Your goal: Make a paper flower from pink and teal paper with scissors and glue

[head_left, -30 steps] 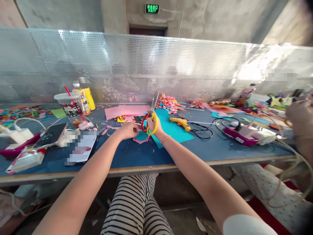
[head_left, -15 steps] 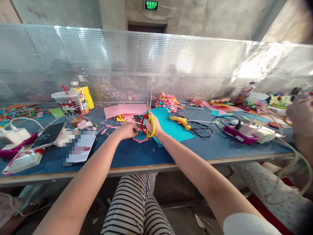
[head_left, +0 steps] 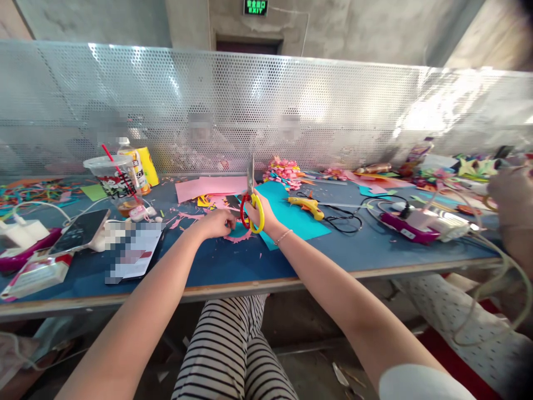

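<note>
Glue gun (head_left: pixel 307 206), phone (head_left: pixel 81 231) and cup (head_left: pixel 113 181) lie about.

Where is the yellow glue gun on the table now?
In the head view, the yellow glue gun lies on the blue table, right of the teal paper sheet and of the right hand holding the scissors.

A: Bench surface?
B: Blue table (head_left: pixel 233 266) with a pale front edge, running well past both hands to either side.
A: Beyond the hands?
B: Perforated metal screen (head_left: pixel 333 111), strong glare toward the right. Behind it a grey concrete wall (head_left: pixel 104 22), dark doorway (head_left: pixel 249 46), green exit sign (head_left: pixel 255 7) above.
</note>
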